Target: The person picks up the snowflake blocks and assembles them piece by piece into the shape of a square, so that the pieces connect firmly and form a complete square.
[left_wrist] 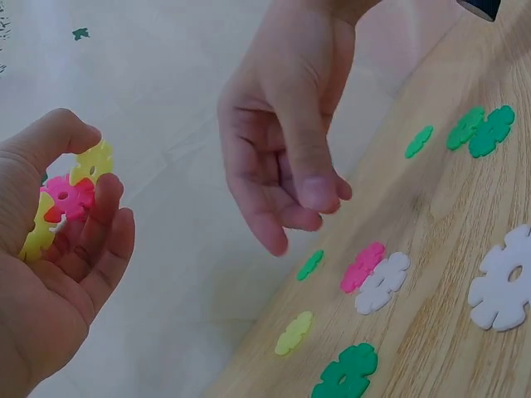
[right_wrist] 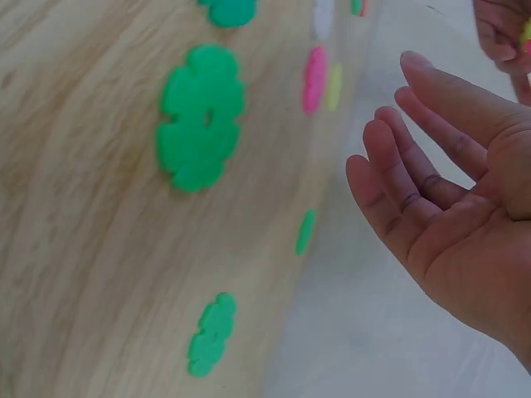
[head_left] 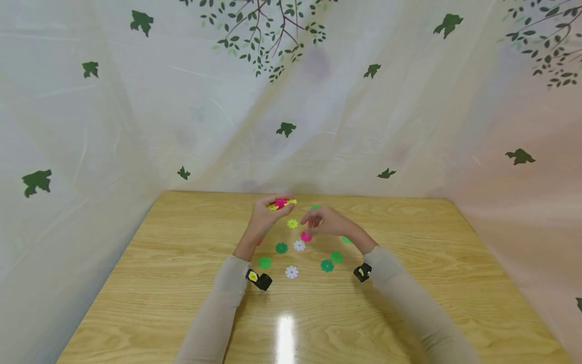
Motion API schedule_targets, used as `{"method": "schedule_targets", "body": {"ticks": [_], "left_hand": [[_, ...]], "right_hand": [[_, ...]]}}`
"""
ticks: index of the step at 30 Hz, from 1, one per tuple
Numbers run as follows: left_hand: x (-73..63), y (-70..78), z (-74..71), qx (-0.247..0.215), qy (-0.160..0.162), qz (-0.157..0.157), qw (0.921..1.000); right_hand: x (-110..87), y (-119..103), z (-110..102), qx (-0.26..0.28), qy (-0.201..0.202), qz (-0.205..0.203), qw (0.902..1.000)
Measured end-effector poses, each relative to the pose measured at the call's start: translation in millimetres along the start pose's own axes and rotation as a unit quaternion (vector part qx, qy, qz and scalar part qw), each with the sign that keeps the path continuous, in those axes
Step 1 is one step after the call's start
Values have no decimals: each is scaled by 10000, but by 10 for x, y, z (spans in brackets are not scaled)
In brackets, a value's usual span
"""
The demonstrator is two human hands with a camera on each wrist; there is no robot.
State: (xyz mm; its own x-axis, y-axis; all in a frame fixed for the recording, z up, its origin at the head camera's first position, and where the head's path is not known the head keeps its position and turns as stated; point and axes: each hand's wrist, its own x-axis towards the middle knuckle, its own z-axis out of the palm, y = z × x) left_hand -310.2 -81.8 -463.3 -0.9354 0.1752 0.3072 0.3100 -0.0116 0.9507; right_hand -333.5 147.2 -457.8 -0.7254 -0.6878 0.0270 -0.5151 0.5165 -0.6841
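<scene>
My left hand (head_left: 262,218) holds several plastic flower discs joined together, with a pink disc (left_wrist: 68,197) between yellow discs (left_wrist: 91,162). The thumb lies along one side of the cluster and the fingers curl below it. Over the far middle of the table, my right hand (head_left: 331,221) is raised with loosely bent fingers and nothing in them. Just below its fingertips in the head view lies a pink flower disc (head_left: 306,236), beside a white disc (head_left: 299,245). A yellow disc (head_left: 292,223) rests between the two hands.
Loose discs lie about the wooden table (head_left: 159,283): a dark green disc (head_left: 281,248), a light green disc (head_left: 264,262), a white disc (head_left: 291,272) nearer me, and a green pair (head_left: 332,262) on the right. A pale printed curtain (head_left: 218,126) hangs behind the table.
</scene>
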Motion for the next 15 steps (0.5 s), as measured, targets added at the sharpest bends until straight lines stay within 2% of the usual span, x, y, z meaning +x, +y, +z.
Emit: {"method": "schedule_targets", "body": {"ticks": [6, 15], "left_hand": [[-3, 6, 0, -30, -12, -66, 10000], [-14, 11, 5, 40, -80, 51, 9999]], "right_hand": [[39, 103, 64, -198, -238, 223, 9993], [79, 181, 111, -295, -436, 245, 9983]]}}
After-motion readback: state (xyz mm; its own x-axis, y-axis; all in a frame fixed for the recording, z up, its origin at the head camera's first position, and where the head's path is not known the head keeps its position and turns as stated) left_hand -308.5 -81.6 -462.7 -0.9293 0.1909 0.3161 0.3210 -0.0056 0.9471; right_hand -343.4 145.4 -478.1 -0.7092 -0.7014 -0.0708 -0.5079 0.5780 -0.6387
